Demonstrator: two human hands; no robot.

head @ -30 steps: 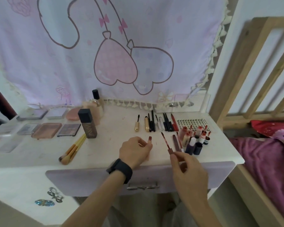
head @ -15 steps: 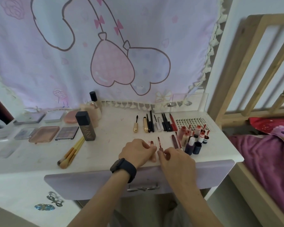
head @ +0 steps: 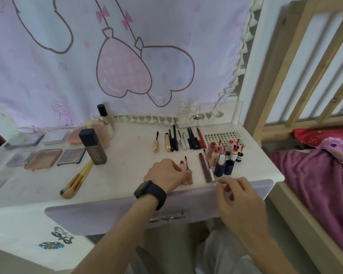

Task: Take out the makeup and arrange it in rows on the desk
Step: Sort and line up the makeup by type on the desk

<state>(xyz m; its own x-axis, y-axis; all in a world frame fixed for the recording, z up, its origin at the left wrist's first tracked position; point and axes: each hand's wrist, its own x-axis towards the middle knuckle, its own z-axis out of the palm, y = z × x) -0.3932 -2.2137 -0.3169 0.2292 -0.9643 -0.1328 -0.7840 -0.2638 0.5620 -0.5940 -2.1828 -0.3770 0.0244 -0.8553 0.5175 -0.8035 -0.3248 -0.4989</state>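
Right hand (head: pixel 240 200): nearest, over the front edge of the desk (head: pixel 123 175). Fingers loosely curled, thumb and forefinger tips close together. Something reddish shows between them; I cannot tell whether they pinch it. Just left of those tips lie the near ends of two long tubes (head: pixel 204 169).

Left hand (head: pixel 164 174): fingers curled onto a pink tube (head: pixel 190 177), holding it flat. A bare wand (head: pixel 186 164) lies just past the fingertips.

Beyond the right fingertips, bottles (head: pixel 224 161) stand packed together. Farther off is the row of pencils (head: pixel 183 140).

Risks, my reading:
- The tube, let go this near the edge, rolls off.
- A reach past the right fingertips clips one bottle and fells the cluster.
- The wand tip smears the desk.
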